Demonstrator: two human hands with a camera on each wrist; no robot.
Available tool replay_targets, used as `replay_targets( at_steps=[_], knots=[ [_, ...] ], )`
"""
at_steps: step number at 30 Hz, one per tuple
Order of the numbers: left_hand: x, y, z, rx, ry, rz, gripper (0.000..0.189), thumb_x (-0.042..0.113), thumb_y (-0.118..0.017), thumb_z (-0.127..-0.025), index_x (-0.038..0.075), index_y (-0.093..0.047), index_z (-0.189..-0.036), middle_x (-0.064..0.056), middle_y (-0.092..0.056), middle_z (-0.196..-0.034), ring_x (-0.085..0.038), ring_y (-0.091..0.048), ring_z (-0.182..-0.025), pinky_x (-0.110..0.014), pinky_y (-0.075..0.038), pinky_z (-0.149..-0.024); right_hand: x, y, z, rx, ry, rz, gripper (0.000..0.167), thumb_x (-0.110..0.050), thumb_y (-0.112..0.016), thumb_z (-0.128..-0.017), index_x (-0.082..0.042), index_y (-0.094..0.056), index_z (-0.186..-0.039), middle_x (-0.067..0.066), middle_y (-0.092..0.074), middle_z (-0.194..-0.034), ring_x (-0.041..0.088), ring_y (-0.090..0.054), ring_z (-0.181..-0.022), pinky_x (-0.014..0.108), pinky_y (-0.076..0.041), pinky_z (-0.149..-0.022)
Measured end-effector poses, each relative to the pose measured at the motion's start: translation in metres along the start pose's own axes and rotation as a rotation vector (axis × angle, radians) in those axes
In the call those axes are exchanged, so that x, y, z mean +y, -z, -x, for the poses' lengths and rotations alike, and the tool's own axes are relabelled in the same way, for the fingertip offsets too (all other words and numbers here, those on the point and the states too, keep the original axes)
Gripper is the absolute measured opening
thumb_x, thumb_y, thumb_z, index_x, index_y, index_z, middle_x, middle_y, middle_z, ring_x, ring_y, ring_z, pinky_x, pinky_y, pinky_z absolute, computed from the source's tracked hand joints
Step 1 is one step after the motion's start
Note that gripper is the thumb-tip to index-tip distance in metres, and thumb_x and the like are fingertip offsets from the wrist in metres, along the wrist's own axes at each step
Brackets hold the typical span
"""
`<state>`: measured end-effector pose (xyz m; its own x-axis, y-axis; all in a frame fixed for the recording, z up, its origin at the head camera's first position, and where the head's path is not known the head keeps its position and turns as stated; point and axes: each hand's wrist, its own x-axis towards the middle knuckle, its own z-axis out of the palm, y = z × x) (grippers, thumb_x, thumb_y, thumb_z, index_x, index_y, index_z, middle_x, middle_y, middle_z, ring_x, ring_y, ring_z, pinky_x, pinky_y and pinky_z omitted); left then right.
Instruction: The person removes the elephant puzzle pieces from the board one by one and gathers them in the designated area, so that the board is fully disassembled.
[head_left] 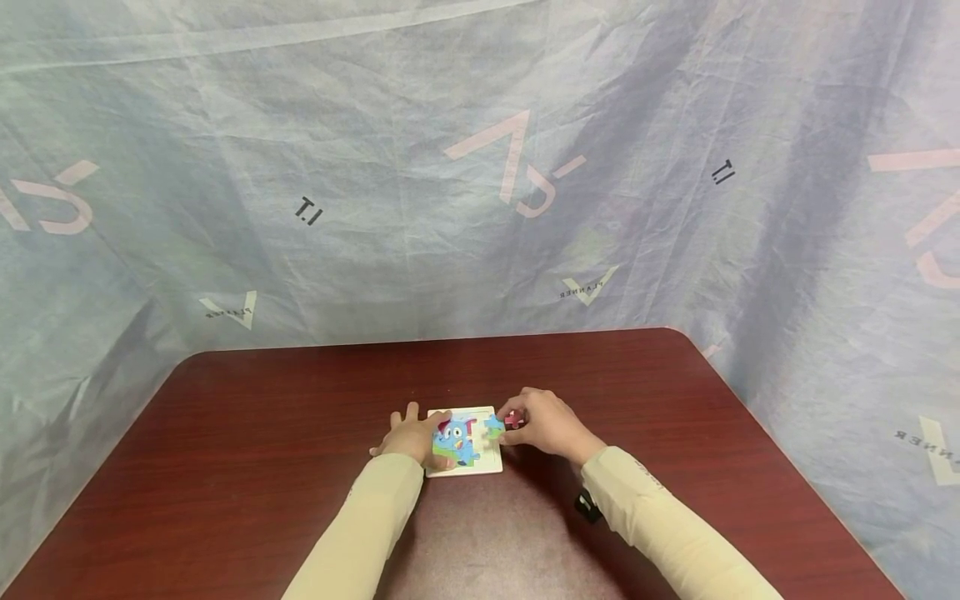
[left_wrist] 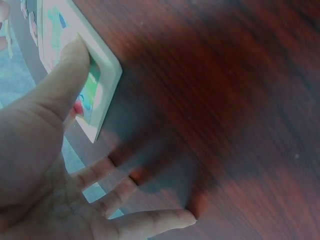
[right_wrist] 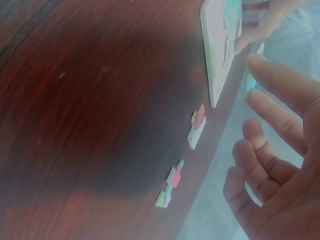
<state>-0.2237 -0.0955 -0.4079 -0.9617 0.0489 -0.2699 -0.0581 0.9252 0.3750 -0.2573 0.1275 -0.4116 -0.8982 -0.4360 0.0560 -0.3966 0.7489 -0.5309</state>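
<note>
A white-framed jigsaw puzzle board (head_left: 487, 468) lies on the table, its left part filled with a blue cartoon figure on green. My left hand (head_left: 405, 440) is at the board's left side, its thumb (left_wrist: 75, 60) resting on the picture and its other fingers spread over the tabletop. Above the board's right side, my right hand (head_left: 553, 425) pinches a blue and green puzzle piece (right_wrist: 251, 82) between thumb and finger, tilted on edge. The right wrist view shows its remaining fingers loosely bent.
Two loose puzzle pieces with red on them, a nearer one (right_wrist: 197, 129) and a farther one (right_wrist: 171, 184), lie right of the board. A small black object (head_left: 587, 506) sits by the right sleeve. A printed grey cloth (head_left: 405, 250) hangs behind the table.
</note>
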Motion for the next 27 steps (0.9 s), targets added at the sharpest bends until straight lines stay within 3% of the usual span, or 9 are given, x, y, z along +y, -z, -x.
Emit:
replay_targets(
  at_steps=[12, 27],
  knots=[
    [-0.001, 0.002, 0.0, 0.007, 0.008, 0.01, 0.079, 0.022, -0.089, -0.08, 0.023, -0.051, -0.15, -0.023, -0.031, -0.154, -0.048, -0.029, -0.138, -0.083, -0.035, -0.092, 0.015, 0.007, 0.003, 0.009, -0.05, 0.008, 0.022, -0.02, -0.088, -0.081, -0.018, -0.078, -0.101, 0.002, -0.059, -0.088, 0.015, -0.05, -0.076, 0.032, -0.043, -0.065],
    [0.0, 0.001, 0.001, 0.018, 0.0, 0.007, 0.078, 0.021, -0.089, -0.08, 0.022, -0.052, -0.149, -0.022, -0.032, -0.152, -0.047, -0.03, -0.136, -0.083, -0.035, -0.092, 0.033, 0.022, 0.01, 0.029, -0.046, 0.013, 0.024, -0.018, -0.087, -0.082, -0.015, -0.078, -0.103, 0.006, -0.061, -0.091, 0.017, -0.051, -0.078, 0.033, -0.044, -0.068]
  ],
)
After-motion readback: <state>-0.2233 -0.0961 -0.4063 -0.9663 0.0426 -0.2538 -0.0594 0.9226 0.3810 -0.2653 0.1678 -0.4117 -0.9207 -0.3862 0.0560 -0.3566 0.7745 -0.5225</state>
